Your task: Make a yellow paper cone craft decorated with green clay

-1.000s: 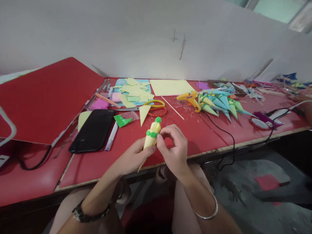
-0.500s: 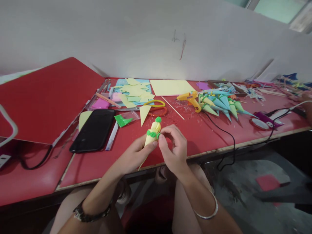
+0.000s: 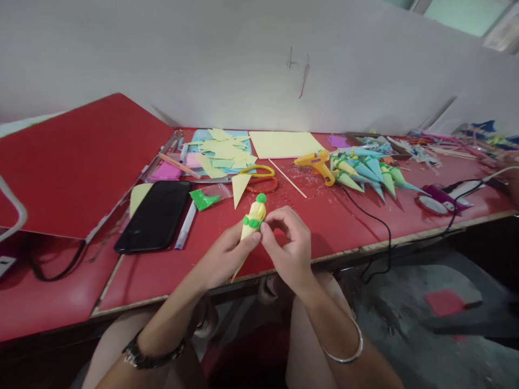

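My left hand (image 3: 229, 249) is closed around a pale yellow paper cone (image 3: 246, 233), its point toward me and its wide end up. Yellow clay (image 3: 258, 209) fills the top, capped by a green clay ball (image 3: 261, 198). Round green clay pieces (image 3: 252, 222) ring the cone's rim. My right hand (image 3: 290, 243) has thumb and forefinger pinched against the green clay at the rim's right side; the fingertips partly hide it. Just beyond lie a yellow paper triangle (image 3: 240, 189), scissors (image 3: 261, 173) with yellow and red handles, and a bag of green clay (image 3: 205, 199).
A black phone (image 3: 154, 216) and a white pen (image 3: 185, 226) lie left. Behind are paper scraps (image 3: 225, 148), a yellow sheet (image 3: 286, 145) and a thin stick (image 3: 287, 179). A yellow glue gun (image 3: 318, 165), its black cord trailing, rests beside several cones (image 3: 368, 170). Another person's hand (image 3: 511, 167) shows far right.
The cone and both hands have shifted very slightly left. My right fingertips still press at the rim's right side, and the green piece there now sits closer to its neighbour.
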`<control>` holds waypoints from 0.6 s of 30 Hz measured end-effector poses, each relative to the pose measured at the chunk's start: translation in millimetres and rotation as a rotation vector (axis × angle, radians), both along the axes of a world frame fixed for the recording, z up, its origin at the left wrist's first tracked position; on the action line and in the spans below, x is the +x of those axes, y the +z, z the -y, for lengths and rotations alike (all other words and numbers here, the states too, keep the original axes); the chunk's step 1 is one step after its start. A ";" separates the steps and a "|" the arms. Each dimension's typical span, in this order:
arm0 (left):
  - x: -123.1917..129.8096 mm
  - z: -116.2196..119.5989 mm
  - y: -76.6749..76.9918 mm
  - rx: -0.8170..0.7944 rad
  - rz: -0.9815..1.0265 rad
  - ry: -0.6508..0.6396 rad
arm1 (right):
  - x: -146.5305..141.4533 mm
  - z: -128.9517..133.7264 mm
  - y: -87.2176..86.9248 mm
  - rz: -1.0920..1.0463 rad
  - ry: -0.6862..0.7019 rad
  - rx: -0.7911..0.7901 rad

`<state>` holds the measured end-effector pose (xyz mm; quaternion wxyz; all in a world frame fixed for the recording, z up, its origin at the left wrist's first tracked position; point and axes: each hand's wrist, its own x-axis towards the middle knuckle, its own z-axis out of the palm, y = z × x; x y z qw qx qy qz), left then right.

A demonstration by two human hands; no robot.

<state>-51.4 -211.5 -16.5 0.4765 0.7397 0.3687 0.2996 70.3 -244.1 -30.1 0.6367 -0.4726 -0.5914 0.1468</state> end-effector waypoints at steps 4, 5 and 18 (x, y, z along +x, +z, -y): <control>1.1 -1.0 0.4 -0.012 0.023 -0.006 | -0.2 0.0 -0.3 0.001 0.017 -0.007; 1.5 -1.2 0.7 -0.014 0.028 -0.004 | -0.4 0.0 -0.5 -0.004 0.021 -0.010; 2.5 2.5 7.2 -0.024 0.021 0.067 | -2.5 1.0 -1.3 -0.104 0.114 -0.046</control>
